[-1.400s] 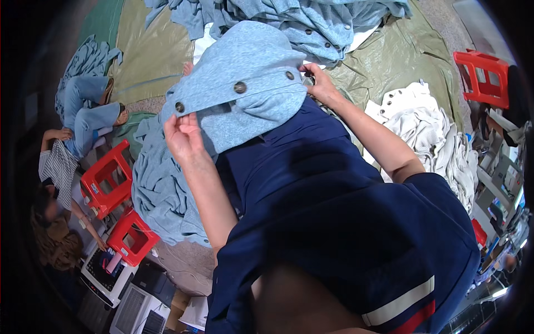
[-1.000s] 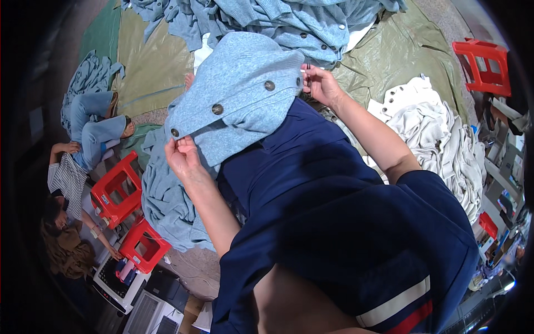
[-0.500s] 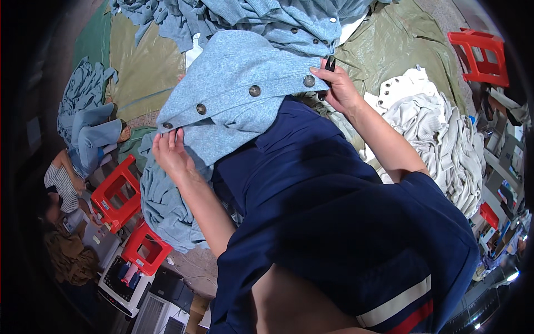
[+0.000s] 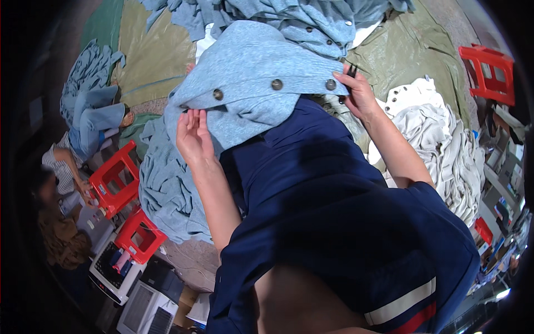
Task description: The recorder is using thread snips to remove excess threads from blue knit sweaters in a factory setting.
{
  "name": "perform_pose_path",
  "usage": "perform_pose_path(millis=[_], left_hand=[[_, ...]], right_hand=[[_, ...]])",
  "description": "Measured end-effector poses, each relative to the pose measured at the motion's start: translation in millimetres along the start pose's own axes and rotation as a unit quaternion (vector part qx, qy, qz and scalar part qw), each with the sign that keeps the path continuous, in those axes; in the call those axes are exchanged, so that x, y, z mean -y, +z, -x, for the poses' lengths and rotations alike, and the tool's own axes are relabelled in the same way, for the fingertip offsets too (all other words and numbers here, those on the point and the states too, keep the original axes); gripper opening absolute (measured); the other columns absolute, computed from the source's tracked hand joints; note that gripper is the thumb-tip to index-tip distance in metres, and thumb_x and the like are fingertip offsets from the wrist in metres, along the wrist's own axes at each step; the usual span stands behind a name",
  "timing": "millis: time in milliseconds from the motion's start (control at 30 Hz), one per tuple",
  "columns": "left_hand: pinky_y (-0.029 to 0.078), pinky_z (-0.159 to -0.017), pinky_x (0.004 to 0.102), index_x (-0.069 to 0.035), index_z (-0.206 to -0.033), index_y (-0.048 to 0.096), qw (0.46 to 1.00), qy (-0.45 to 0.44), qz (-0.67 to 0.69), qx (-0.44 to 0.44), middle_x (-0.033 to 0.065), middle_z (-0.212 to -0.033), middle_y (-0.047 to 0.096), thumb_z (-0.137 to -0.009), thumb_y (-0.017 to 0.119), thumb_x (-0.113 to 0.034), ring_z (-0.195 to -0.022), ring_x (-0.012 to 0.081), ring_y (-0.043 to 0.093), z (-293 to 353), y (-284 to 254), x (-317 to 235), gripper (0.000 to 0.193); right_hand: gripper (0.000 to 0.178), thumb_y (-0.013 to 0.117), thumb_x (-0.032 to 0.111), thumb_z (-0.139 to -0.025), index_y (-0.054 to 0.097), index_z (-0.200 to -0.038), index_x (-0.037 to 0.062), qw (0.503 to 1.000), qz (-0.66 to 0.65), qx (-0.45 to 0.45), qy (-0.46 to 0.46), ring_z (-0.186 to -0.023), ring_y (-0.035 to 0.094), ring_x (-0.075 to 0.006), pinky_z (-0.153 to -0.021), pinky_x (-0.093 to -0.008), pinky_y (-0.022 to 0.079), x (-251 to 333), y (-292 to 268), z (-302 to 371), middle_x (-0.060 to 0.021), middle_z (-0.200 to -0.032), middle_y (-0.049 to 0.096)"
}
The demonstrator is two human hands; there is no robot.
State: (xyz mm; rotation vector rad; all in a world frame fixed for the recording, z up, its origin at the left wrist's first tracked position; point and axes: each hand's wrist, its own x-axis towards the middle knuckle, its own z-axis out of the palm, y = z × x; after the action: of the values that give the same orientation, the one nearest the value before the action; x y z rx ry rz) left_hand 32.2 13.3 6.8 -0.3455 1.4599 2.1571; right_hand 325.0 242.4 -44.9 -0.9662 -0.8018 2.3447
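A light blue knit cardigan [image 4: 250,61] with large dark buttons lies across my lap, its button band stretched between my hands. My left hand [image 4: 196,136] is closed on the band's left end, fingertips beside a button partly hidden there. My right hand [image 4: 360,96] pinches the band's right end near another button. The same hand also holds a small black tool [image 4: 351,70] with two slim points, probably thread snips; most of it is hidden by the fingers.
More blue knitwear [image 4: 322,28] is heaped ahead, and another blue pile [image 4: 172,183] is by my left side. White knits [image 4: 439,139] are piled at right on an olive tarp [image 4: 411,42]. Red stools [image 4: 114,178] stand left, one [image 4: 488,75] far right. A person [image 4: 69,161] sits at left.
My left hand has moved along the cardigan's lower-left edge, its fingers now drawn together under the band. The view has shifted slightly; my right hand keeps its hold.
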Motion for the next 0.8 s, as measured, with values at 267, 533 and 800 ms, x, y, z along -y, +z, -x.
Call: perform_pose_path(millis=[267,533,800], left_hand=[[0.053,-0.07,0.0305,0.004,-0.105,0.054,0.99,-0.044,0.091,0.098,0.0139,-0.092,0.064,-0.085,0.06,0.002,-0.081,0.0215,0.063,6,1,11,0.021],[0.05,-0.078,0.0347,0.001,-0.107,0.055,0.859,0.282,-0.426,-0.011,0.0128,-0.096,0.063,-0.084,0.065,-0.007,-0.086,0.0234,0.061,57,-1,5,0.026],[0.044,-0.094,0.0418,0.002,-0.117,0.054,0.772,0.271,-0.57,-0.074,0.0217,-0.113,0.056,-0.071,0.069,-0.016,-0.108,0.0395,0.054,37,-83,-9,0.051]], right_hand=[[0.014,0.062,0.005,-0.087,0.059,-0.101,0.0028,0.822,0.52,-0.073,-0.221,-0.084,0.055,-0.0122,-0.074,-0.0241,0.044,11,41,-1,-0.0055,-0.094,0.059],[0.038,0.063,-0.001,-0.063,0.058,-0.1,0.0063,0.519,0.631,0.283,-0.503,-0.095,0.056,-0.0289,-0.073,-0.0363,0.05,-6,213,-29,-0.0098,-0.107,0.056],[0.018,0.056,0.003,-0.076,0.056,-0.094,0.0052,0.456,0.714,0.219,-0.484,-0.093,0.056,-0.0322,-0.073,-0.0425,0.051,-9,226,-81,-0.0126,-0.095,0.055]])
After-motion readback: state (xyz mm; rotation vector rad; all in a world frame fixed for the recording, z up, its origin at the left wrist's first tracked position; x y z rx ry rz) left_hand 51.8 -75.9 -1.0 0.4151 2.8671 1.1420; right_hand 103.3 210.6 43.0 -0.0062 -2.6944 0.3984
